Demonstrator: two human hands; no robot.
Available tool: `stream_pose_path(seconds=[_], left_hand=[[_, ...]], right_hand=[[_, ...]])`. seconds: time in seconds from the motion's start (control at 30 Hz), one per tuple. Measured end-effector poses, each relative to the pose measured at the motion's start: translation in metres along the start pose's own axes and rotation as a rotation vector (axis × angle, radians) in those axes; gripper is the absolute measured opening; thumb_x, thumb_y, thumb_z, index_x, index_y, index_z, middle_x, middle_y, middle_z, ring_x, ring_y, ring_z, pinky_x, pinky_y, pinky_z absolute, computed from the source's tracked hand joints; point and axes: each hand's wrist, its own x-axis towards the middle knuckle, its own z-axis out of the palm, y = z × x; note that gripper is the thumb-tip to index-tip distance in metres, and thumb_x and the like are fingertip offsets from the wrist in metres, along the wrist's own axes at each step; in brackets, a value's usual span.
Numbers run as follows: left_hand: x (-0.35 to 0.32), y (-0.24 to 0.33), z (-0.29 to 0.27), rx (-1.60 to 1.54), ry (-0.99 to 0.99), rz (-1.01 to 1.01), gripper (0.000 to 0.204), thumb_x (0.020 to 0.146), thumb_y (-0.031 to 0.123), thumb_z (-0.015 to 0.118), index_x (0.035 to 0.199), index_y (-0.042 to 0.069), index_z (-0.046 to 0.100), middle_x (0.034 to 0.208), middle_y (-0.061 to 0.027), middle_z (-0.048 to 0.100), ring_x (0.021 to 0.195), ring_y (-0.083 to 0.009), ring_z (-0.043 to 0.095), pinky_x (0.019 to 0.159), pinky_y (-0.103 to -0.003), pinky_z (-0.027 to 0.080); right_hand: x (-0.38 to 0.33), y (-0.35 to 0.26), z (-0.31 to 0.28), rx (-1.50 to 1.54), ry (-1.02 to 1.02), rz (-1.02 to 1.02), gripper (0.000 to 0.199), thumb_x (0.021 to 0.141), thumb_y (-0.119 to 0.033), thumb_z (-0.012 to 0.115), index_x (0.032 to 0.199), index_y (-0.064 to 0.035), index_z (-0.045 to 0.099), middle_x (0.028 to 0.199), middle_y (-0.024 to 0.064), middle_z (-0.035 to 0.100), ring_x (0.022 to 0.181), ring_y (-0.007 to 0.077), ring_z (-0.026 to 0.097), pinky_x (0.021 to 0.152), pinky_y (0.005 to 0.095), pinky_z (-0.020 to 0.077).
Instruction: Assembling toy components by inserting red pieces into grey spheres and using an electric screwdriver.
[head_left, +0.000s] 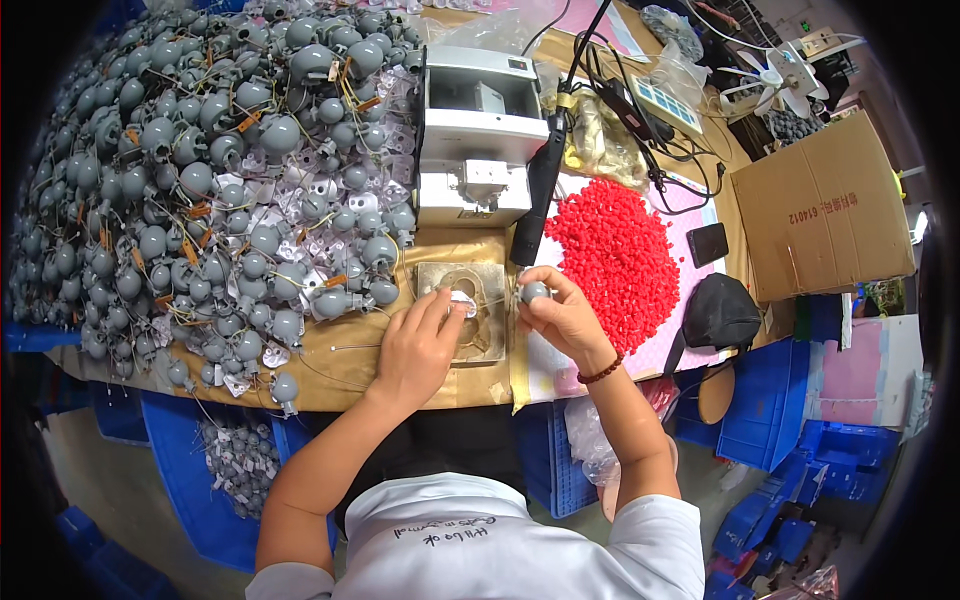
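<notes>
My right hand (pixel 568 322) pinches a round grey ball-shaped housing (pixel 535 291) between thumb and fingers, just right of a square metal fixture block (pixel 488 348). Over the block's left side lies my left hand (pixel 418 348), its fingers reaching forward and its fingertips on a small white plastic part (pixel 463 298). That part sits in the block's recess, and the fingers hide some of it. A thin wire seems to run between the block and the grey housing.
A large heap of grey ball housings (pixel 280 135) with wires covers the left. A white machine (pixel 480 135) stands behind the block. Red small parts (pixel 620 265) pile at right, near a black pouch (pixel 722 312) and a cardboard box (pixel 825 215). Blue crates (pixel 765 405) stand below the table.
</notes>
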Motion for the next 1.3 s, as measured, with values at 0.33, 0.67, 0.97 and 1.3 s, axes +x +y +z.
stream_pose_path(seconds=[0.33,0.67,0.97,1.3], left_hand=[[0.002,-0.004,-0.001,0.013,0.023,0.056,0.031,0.087,0.008,0.066,0.117,0.001,0.072,0.128,-0.0184,0.068,0.12,-0.0318,0.064,0.094,-0.043,0.051],[0.003,-0.004,-0.001,-0.026,0.021,0.033,0.03,0.083,0.01,0.073,0.112,0.003,0.071,0.127,-0.0159,0.068,0.12,-0.0306,0.064,0.094,-0.044,0.048],[0.032,0.011,0.0,0.017,0.025,-0.144,0.042,0.08,0.011,0.077,0.122,0.008,0.068,0.119,-0.0063,0.067,0.127,-0.0316,0.054,0.097,-0.047,0.043],[0.031,0.005,0.002,0.018,0.014,-0.123,0.04,0.082,0.012,0.076,0.121,0.009,0.069,0.108,-0.0027,0.069,0.107,-0.0254,0.06,0.087,-0.042,0.046]], right_hand=[[0.028,-0.003,0.023,-0.262,0.031,0.021,0.029,0.094,-0.009,0.078,0.119,-0.0014,0.067,0.091,0.0001,0.069,0.071,0.0045,0.057,0.06,0.0207,0.0432],[0.038,0.022,0.041,-1.274,0.208,-0.412,0.035,0.085,-0.031,0.086,0.095,-0.0027,0.067,0.068,0.0105,0.068,0.059,0.0286,0.067,0.055,0.0382,0.0525],[0.038,0.028,0.037,-1.006,0.167,-0.375,0.038,0.093,-0.023,0.08,0.121,-0.0042,0.062,0.078,0.0056,0.068,0.066,0.0196,0.066,0.061,0.0342,0.0514],[0.121,-0.042,-0.029,-0.704,0.637,-0.233,0.051,0.096,-0.014,0.073,0.138,0.0055,0.053,0.112,0.0154,0.069,0.099,0.0167,0.066,0.082,0.0299,0.0534]])
